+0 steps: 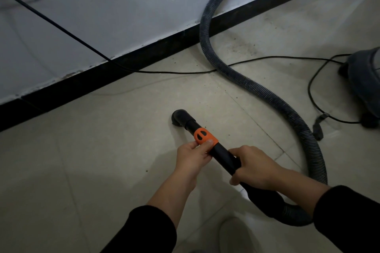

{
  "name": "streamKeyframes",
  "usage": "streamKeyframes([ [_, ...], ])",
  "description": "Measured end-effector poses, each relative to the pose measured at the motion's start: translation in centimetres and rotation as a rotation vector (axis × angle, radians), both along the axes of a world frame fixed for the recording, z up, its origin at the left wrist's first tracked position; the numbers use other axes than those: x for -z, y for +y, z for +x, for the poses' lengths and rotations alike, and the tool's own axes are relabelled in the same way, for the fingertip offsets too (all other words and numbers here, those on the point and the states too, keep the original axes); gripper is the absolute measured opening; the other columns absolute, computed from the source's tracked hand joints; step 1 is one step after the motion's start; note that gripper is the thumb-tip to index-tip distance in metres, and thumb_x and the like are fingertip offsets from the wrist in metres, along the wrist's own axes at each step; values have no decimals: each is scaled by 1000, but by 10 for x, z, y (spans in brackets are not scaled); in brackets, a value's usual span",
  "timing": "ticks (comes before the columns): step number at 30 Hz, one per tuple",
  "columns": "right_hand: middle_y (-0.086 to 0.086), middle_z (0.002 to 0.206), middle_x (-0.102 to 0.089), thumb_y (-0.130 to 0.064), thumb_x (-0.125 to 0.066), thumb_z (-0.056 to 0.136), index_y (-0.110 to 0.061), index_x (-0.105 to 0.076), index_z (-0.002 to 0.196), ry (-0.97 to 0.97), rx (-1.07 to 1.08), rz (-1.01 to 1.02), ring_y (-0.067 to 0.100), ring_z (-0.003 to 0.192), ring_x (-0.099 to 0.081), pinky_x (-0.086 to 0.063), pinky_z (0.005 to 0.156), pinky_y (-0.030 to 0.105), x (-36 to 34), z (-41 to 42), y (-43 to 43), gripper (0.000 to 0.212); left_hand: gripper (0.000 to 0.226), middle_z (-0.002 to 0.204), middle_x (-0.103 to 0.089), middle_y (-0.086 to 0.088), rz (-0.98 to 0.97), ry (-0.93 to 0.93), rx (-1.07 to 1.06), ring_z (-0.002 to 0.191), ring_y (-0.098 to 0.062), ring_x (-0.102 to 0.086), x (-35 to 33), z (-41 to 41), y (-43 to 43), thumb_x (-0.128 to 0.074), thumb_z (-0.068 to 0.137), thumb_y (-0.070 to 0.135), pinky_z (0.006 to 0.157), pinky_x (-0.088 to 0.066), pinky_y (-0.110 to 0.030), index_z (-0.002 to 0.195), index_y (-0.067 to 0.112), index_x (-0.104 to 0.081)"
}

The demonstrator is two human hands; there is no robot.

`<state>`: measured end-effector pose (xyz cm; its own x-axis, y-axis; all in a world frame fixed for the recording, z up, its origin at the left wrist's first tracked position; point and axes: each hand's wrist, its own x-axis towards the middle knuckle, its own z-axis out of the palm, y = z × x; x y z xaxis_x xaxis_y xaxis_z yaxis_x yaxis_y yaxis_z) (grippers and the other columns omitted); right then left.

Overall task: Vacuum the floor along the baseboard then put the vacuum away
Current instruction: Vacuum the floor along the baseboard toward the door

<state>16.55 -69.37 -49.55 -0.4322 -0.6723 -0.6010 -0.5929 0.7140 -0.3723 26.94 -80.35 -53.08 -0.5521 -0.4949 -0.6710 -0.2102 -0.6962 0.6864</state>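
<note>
My left hand (193, 156) pinches the orange collar (205, 135) on the wand (224, 156), fingers (206, 144) narrow and pressed on its near edge. I judge this is to set the suction slide or to steady the tip. My right hand (253, 167) is wrapped firmly round the black tube just behind, bearing the weight and steering.

The nozzle (180, 117) sits on the floor (82, 160) at 11 o'clock from my hands, tipped down so its mouth meets the tile. It is apart from the baseboard (102, 76), which runs from 8 o'clock up to 1 o'clock under the white wall (123, 6).

The hose (257, 88) snakes from my right wrist out to 1 o'clock and loops against the wall, leaving slack. The canister (364, 80) stands at 3 o'clock, and its power cord (174, 72) trails across the floor near the baseboard. Grit (242, 47) shows near the baseboard at 1 o'clock, so vacuuming looks far from done. The cord could snag the nozzle there.
</note>
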Motion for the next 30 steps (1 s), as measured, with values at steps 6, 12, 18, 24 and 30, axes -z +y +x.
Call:
streamKeyframes([
  [6,1,76,-61,-21,-78,63,-25,-56,82,24,17,48,19,71,-61,-44,56,27,-8,-6,21,29,9,100,-72,-12,20,-18,62,96,-18,-69,-4,-6,17,-65,91,12,79,-55,-20,98,6,-67],
  [12,3,78,-62,-19,-78,65,-25,-56,85,11,46,81,19,74,-62,-47,59,28,-15,-9,41,30,5,101,-72,-14,30,-20,116,95,-18,-70,-9,-12,35,-65,91,12,76,-55,-18,91,7,-66],
  [18,0,77,-62,-21,-78,64,-26,-58,88,33,84,102,17,71,-61,-47,58,28,-19,-13,68,32,2,101,-71,-12,44,-19,171,94,-17,-69,-11,-20,56,-65,90,12,75,-55,-18,89,11,-66],
  [24,-1,76,-64,-19,-78,62,-24,-64,96,32,90,120,15,70,-62,-50,62,31,-22,-16,90,37,3,102,-70,-15,108,-33,197,97,-22,-69,-12,-23,71,-67,89,8,78,-56,-21,90,6,-65],
  [30,-4,78,-65,-20,-76,58,-29,-65,105,59,25,173,15,72,-61,-53,67,37,-26,-17,108,49,30,106,-70,-20,226,-73,250,94,-24,-71,-12,-12,76,-73,83,6,79,-58,-24,109,-3,-61],
])
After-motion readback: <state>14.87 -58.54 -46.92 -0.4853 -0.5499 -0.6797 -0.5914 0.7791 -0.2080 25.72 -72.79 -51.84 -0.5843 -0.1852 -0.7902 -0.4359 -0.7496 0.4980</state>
